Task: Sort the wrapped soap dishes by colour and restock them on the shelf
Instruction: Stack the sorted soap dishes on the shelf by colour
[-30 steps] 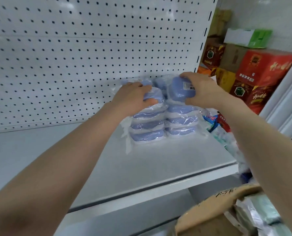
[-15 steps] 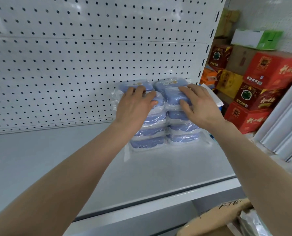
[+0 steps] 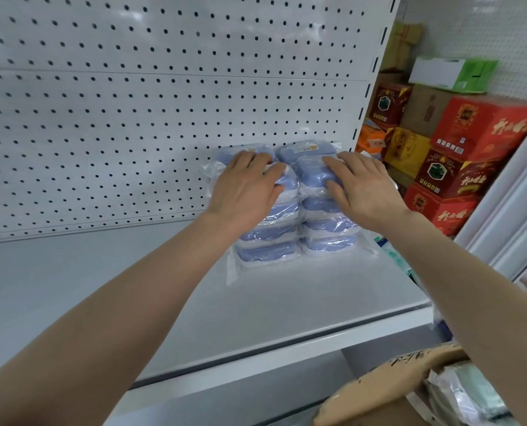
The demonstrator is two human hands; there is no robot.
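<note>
hands flat, fingers straight: left hand (image 3: 244, 189), right hand (image 3: 367, 189), atop rounded blue soap dishes (image 3: 268, 252) in crinkly clear wrap

Soap dishes (image 3: 268, 252) stand in two stacks mid-frame on the shelf (image 3: 287, 302), against the pegboard (image 3: 133, 118) behind; left hand (image 3: 247, 189) on the left stack, right hand (image 3: 363, 189) on the right; cartons (image 3: 483, 130) upper right.
</note>
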